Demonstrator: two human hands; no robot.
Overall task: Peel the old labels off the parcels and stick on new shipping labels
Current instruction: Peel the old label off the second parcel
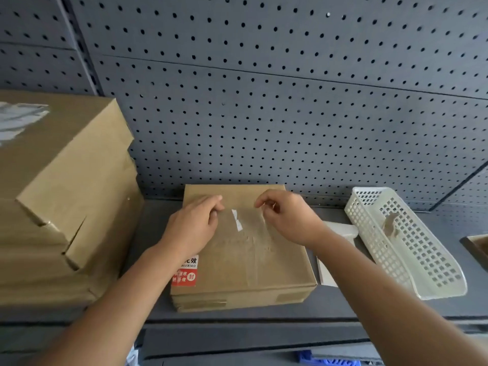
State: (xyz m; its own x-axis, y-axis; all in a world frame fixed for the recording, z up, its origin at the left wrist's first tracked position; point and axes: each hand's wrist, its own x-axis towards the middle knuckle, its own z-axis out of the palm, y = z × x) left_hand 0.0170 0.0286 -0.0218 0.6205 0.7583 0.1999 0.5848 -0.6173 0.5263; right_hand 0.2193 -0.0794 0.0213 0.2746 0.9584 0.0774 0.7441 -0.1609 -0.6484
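Brown cardboard box (245, 262) sits on the grey shelf (332, 303), with a red-and-white sticker (185, 272) at its near left corner. A white label scrap (237, 221) clings to glossy clear film (250, 220) on top. The left hand (192, 225) and right hand (287, 217) each pinch the film's far edge, with the scrap between them.

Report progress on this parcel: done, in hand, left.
Done: the box top is mostly bare, with only a white scrap showing; a crumpled scrap lies in the basket. In hand: the left hand and right hand pinch what looks like a clear film over the top. Left: the red-and-white sticker is still on the near corner, and no new label shows on it.
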